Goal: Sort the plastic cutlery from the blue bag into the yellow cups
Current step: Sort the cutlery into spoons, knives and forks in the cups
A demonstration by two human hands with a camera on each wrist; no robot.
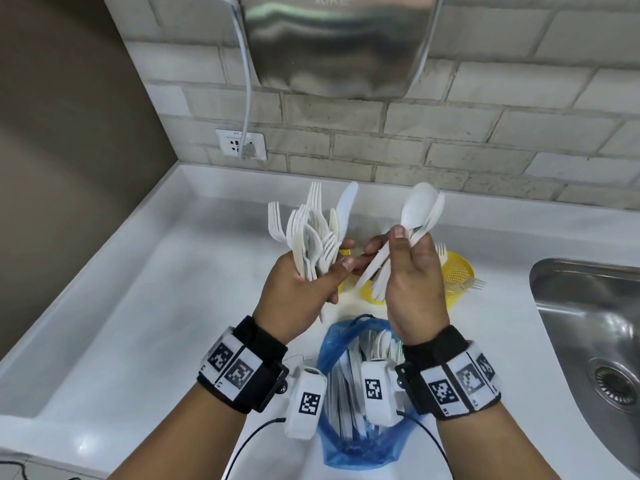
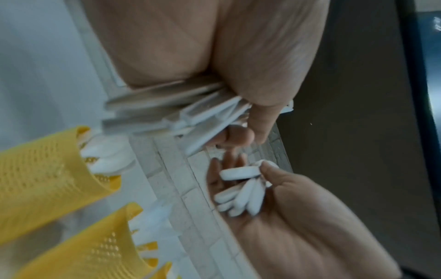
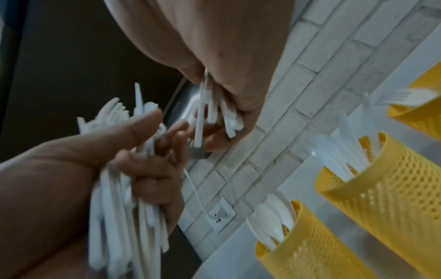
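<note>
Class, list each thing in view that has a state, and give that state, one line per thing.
left hand: grips a mixed bundle of cutlery
right hand: grips a bunch of spoons
blue bag: open, cutlery inside
yellow cups: upright, partly filled
wall socket: plug inserted
sink: nothing visible in it

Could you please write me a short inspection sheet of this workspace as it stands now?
Surface: white counter, steel sink at right.
Job's things: blue bag with cutlery inside; three yellow cups, each holding some cutlery.
Clutter: nothing seen.
Hands: left hand grips a mixed bunch of forks, spoons and a knife; right hand pinches spoons.
Cables: black leads from the wrist cameras; white cord into the socket.
Surroundings: brick-pattern wall, steel wall unit.
</note>
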